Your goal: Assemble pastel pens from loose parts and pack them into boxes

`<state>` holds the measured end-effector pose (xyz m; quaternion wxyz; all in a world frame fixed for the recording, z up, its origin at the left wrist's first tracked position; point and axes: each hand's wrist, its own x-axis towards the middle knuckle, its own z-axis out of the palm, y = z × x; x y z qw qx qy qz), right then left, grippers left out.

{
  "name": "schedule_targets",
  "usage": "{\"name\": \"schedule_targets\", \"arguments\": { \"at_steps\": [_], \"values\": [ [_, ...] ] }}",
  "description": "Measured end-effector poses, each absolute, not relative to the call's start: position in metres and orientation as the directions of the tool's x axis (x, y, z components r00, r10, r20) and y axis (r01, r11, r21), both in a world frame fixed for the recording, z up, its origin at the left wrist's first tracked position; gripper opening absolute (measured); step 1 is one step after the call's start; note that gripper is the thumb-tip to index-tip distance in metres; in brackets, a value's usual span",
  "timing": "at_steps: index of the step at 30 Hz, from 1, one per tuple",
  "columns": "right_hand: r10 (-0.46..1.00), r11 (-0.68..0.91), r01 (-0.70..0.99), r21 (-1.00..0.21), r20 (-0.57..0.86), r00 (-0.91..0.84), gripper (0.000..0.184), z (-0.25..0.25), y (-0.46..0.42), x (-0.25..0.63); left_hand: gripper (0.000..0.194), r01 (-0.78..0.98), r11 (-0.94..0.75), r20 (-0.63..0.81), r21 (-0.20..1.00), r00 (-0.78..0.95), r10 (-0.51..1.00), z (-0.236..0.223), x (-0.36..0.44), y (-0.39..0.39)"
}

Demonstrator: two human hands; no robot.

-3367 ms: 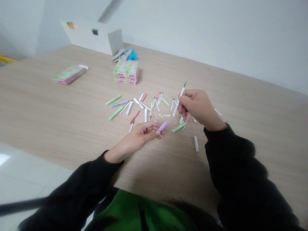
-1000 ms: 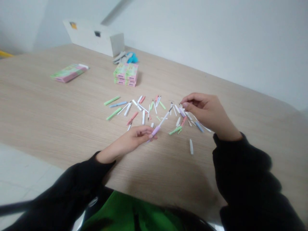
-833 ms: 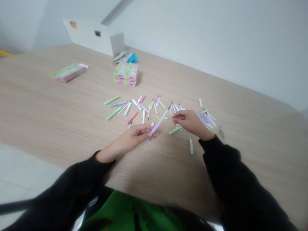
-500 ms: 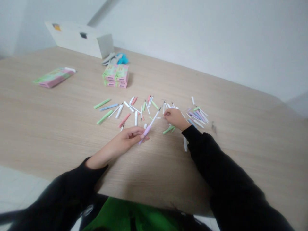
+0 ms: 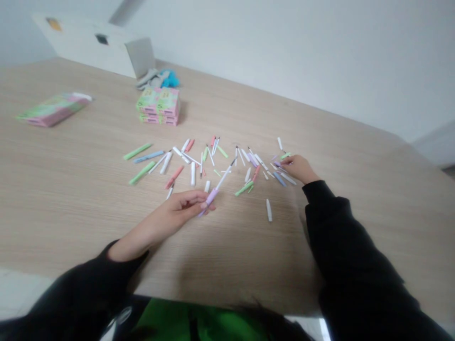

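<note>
A purple pen barrel (image 5: 211, 196) is located above the near part of the worktop (image 5: 220, 265), gripped by the left hand (image 5: 177, 208) between thumb and fingers. A white refill (image 5: 223, 180) projects from the upper end of the barrel; it is tilted, its dark tip pointing away from the person and to the right. A short white part (image 5: 207, 186) lies just beyond the fingers of the left hand.

The right hand (image 5: 299, 169) is positioned at the right end of the scattered parts, its fingertips lowered among purple and white pieces. Whether these fingers are closed on a piece cannot be determined. A green part (image 5: 285, 155) lies just beyond the fingertips, and a blue part (image 5: 279, 179) lies on their near side.

Between the hands, a red part (image 5: 256, 173) and a green barrel (image 5: 244, 188) lie close together. A single white barrel (image 5: 269, 210) lies nearer the person, apart from the group. To the left, another blue barrel (image 5: 148, 157) lies between two green ones, with a second red part (image 5: 174, 177) nearby.

Behind the parts stands a stack of pink-and-green boxes (image 5: 158, 105). A similar carton (image 5: 55, 110) lies flat farther left. Grey and blue cloth items (image 5: 169, 79) lie behind the stack, beside a white box (image 5: 80, 45) near the wall (image 5: 284, 52).
</note>
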<state>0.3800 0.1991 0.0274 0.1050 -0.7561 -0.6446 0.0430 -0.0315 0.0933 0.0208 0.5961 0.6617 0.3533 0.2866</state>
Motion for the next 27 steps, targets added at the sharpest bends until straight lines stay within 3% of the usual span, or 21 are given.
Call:
{"name": "schedule_targets", "arguments": {
  "at_steps": [9,14,19,21,24,27],
  "values": [
    [0.978,-0.173,0.971,-0.163,0.085,0.189,0.026,0.013,0.211,0.389,0.033,0.138,-0.025,-0.058,0.990,0.559,0.827,0.018,-0.032,0.094],
    [0.983,-0.160,0.976,-0.146,0.066,0.171,0.019,0.011,0.211,0.391,0.030,0.140,-0.027,-0.059,0.990,0.569,0.820,0.016,-0.033,0.096],
    [0.973,-0.162,0.971,-0.175,0.133,0.186,0.021,0.032,0.207,0.376,0.026,0.135,-0.030,-0.051,0.990,0.558,0.828,0.015,-0.032,0.095],
    [0.981,-0.103,0.950,-0.295,0.127,0.146,0.020,0.055,0.199,0.360,0.024,0.130,-0.022,-0.055,0.991,0.563,0.825,0.016,-0.032,0.095],
    [0.989,0.127,0.731,-0.671,0.141,-0.042,0.014,0.097,0.174,0.326,0.023,0.134,-0.027,-0.055,0.991,0.574,0.817,0.017,-0.032,0.094],
    [0.966,0.258,0.538,-0.803,0.204,-0.159,0.021,0.134,0.144,0.289,0.024,0.134,-0.046,-0.041,0.990,0.581,0.813,0.017,-0.032,0.094]
  ]
}}
